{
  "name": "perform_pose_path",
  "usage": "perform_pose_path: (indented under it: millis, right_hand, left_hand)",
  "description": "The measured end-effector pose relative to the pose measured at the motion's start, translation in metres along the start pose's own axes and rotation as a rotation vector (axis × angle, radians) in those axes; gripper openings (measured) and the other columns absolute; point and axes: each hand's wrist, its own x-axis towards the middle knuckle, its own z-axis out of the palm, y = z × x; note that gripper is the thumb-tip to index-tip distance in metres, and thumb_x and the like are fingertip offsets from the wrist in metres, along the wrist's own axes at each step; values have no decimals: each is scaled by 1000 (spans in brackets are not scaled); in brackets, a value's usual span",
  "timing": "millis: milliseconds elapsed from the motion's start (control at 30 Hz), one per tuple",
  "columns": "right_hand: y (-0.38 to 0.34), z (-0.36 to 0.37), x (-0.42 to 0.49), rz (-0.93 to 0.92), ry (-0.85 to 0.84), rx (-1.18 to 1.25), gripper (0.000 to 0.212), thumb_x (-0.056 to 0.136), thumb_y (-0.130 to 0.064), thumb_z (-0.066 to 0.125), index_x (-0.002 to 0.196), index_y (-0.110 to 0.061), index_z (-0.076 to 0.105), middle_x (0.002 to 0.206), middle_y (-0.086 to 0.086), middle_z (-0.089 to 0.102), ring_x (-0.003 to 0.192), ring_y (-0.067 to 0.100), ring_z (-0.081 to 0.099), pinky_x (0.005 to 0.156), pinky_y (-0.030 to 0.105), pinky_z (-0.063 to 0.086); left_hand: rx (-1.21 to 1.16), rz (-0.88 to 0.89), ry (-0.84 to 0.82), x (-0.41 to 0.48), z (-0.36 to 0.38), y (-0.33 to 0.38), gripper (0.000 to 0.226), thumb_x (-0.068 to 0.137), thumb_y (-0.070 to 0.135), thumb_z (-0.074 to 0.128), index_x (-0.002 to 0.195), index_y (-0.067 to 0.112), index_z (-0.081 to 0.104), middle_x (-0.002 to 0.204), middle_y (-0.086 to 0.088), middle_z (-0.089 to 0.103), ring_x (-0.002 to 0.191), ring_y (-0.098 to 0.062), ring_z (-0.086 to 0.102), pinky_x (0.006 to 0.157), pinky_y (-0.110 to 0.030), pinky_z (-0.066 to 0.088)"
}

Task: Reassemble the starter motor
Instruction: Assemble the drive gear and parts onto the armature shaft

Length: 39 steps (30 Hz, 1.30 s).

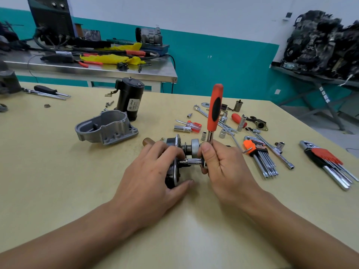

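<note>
Left hand (153,171) holds starter assembly (173,142); right hand (219,162) grips ratchet (214,109) touching it.

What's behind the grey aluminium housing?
The black motor can stands upright behind the housing; a few loose screws lie beside it. Its lower edge is hidden by the housing.

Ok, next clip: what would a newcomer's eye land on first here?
The red-and-black ratchet handle stands upright at centre, gripped low by the right hand, its socket pointing sideways into the starter sub-assembly that the left hand steadies on the yellow table. Behind, to the left, sit the grey aluminium housing and the black motor body. To the right lie two hex key sets amid loose sockets.
</note>
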Motion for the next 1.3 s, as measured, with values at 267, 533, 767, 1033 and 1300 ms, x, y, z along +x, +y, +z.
perform_pose_path:
  millis: [267, 533, 767, 1033, 1300]
  right_hand:
    - [-2, 1, 0, 6, -20, 3, 47, 101, -44, 36, 77, -9, 57, 57, 9, 55, 54, 28, 56, 51, 46, 41]
    - [-7, -4, 13, 366, -271, 345, 63, 104, -44, 38, 86, 15, 49, 48, 4, 41, 36, 8, 38, 37, 15, 30]
    - [4, -29, 10, -30, -399, 27, 24, 93, -48, 57, 102, -26, 64, 76, -4, 64, 67, 12, 57, 60, 28, 47]
    - [-1, -24, 11, 28, -314, 298, 16, 85, -39, 75, 88, -23, 73, 72, 3, 68, 54, 21, 58, 51, 32, 49]
    - [-5, -18, 13, 393, -308, 264, 70, 73, -68, 58, 68, 1, 61, 49, 6, 58, 33, 11, 43, 37, 15, 31]
  left_hand:
    - [17, -1, 8, 0, 2, 0, 40, 77, 67, 54, 108, 41, 50, 100, 19, 44, 95, -10, 44, 68, -26, 37]
    - [-16, -50, 97, 1, 7, 4, 30, 90, 58, 44, 107, 40, 60, 97, 15, 48, 91, -13, 47, 64, -28, 40]
    - [22, -69, 84, 3, 7, 6, 28, 94, 57, 43, 100, 37, 60, 96, 15, 49, 90, -12, 44, 63, -28, 39]
    - [-52, -65, 69, 3, 4, 5, 24, 92, 57, 47, 108, 42, 55, 98, 20, 47, 94, -9, 46, 67, -27, 41]
    - [-55, -84, 89, 3, 7, 6, 28, 90, 59, 43, 107, 43, 58, 95, 16, 48, 91, -10, 45, 66, -29, 43]
